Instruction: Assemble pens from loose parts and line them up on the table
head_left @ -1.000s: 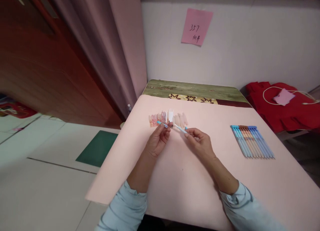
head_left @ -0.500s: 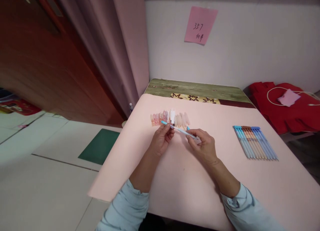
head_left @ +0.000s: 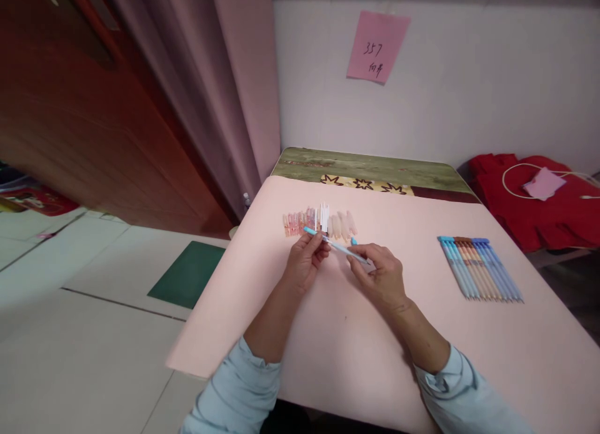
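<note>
My left hand and my right hand both pinch one light blue pen held slantwise just above the pink table cover. The left fingers close on its upper left end, the right fingers on its lower right end. Right behind the pen lies a row of small clear, pink and white pen parts. A neat row of several blue and brown pens lies off to the right, apart from both hands.
A green wooden strip forms the table's far edge against the wall with a pink note. Red cloth with a white cable sits at the right. A curtain and a wooden door stand left; the floor has a green mat.
A second ago each hand held a separate blue piece with a gap between them. Now the pieces form one pen between both hands, and the right hand has slid slightly right.
</note>
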Demonstrator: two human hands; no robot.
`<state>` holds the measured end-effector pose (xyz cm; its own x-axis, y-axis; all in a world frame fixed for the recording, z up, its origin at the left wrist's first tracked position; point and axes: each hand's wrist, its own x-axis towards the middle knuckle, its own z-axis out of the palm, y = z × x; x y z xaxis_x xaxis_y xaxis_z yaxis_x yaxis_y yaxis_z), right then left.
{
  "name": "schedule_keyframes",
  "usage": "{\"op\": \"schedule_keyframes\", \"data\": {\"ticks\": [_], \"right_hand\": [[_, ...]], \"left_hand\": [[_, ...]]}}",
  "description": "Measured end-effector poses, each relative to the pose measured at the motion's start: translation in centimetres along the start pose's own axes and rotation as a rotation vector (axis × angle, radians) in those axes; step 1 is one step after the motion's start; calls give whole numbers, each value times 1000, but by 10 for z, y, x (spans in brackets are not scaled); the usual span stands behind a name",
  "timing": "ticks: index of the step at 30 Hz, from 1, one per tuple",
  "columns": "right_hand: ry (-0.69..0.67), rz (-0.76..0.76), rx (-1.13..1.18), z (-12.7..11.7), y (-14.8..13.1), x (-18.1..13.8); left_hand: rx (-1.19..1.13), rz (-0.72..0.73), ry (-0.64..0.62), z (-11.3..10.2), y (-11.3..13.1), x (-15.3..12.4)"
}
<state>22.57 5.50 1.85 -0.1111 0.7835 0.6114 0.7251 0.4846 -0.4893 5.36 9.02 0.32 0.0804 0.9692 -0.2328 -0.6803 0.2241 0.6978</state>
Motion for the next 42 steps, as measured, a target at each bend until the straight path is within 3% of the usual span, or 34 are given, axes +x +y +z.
{"op": "schedule_keyframes", "data": {"ticks": [18, 28, 42], "right_hand": [[103, -12, -24, 7, -2, -3], [124, -44, -55, 9, -6, -5], [81, -29, -80, 8, -9, -6]], "left_hand": [[122, -22, -13, 2, 0, -4], [46, -32, 4, 6, -5, -6], [24, -59, -5, 11, -6, -9]]}}
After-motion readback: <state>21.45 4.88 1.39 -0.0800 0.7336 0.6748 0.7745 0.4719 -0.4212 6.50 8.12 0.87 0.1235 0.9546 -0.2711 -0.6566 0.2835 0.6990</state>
